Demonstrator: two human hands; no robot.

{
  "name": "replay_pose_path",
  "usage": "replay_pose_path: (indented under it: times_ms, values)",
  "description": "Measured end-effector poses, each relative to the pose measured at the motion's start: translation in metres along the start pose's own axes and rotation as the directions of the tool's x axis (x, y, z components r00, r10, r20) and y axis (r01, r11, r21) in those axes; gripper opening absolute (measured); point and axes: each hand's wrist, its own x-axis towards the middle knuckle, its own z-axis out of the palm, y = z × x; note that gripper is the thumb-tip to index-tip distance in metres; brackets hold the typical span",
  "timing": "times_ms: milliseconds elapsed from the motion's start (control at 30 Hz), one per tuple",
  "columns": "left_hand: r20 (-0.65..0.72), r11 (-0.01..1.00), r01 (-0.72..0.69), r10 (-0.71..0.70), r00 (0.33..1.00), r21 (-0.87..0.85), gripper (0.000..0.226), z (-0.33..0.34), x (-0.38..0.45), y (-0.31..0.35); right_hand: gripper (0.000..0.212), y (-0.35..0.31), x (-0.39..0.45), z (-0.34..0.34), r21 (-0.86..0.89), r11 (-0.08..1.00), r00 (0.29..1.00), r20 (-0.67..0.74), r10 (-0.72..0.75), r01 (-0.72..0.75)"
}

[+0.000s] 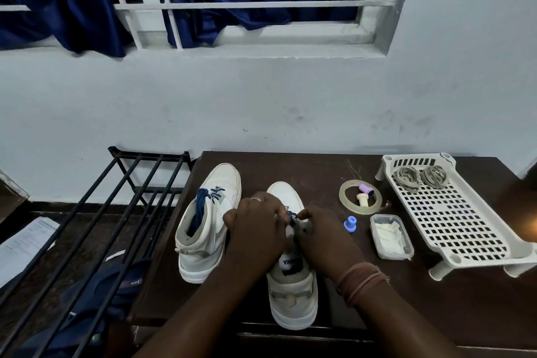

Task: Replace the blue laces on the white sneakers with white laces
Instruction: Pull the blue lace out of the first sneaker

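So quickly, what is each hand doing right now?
Left hand: fingers curled over the near sneaker; what it grips cannot be told.
Right hand: pinches the blue lace.

Two white sneakers (208, 221) (292, 279) are sitting at frame centre, two hands (255, 229) (322, 237) working over the right one. Two coiled lace bundles (406, 178) (435, 176) are lying in one perforated tray (453, 221), right. One tape ring (360, 197), three small caps (364, 189) (362, 200) (350, 224), one plastic tub (391, 237) are sitting between.
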Motion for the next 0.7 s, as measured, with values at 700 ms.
replay_pose_path:
  times_ms: [700]
  values:
    - [-0.177, 0.993, -0.054, 0.073, 0.982, 0.109, 0.014, -0.030, 0.009, -0.006, 0.033, 0.002, 0.001, 0.000, 0.000, 1.000, 0.999, -0.027, 0.031, -0.031]
